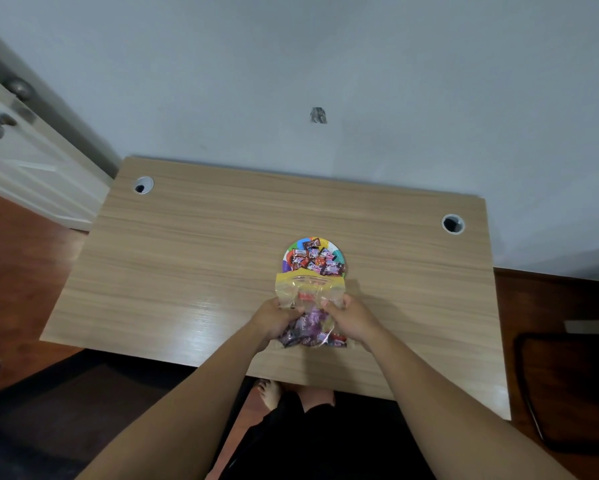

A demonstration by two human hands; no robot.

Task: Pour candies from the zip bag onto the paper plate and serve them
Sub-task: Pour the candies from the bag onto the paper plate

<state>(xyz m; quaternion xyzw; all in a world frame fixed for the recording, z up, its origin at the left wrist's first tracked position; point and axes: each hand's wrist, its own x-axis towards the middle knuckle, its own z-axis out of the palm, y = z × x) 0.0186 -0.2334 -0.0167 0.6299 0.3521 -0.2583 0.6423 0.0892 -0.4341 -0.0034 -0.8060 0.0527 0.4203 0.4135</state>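
Zip bag (310, 299) pinched at mid-body by left hand (276, 318) and right hand (348, 318), mouth over paper plate (339, 255) holding candies (313, 259). Risk: overshoot scatters sweets onto desk (194, 244).

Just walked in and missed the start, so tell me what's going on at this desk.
A person is holding a clear zip bag with both hands, the left hand and right hand gripping its sides. The bag's yellow-edged mouth points at a colourful paper plate on the wooden desk. Several wrapped candies already lie on the plate, and more remain in the bag's bottom, near the person. The pour looks partly done.
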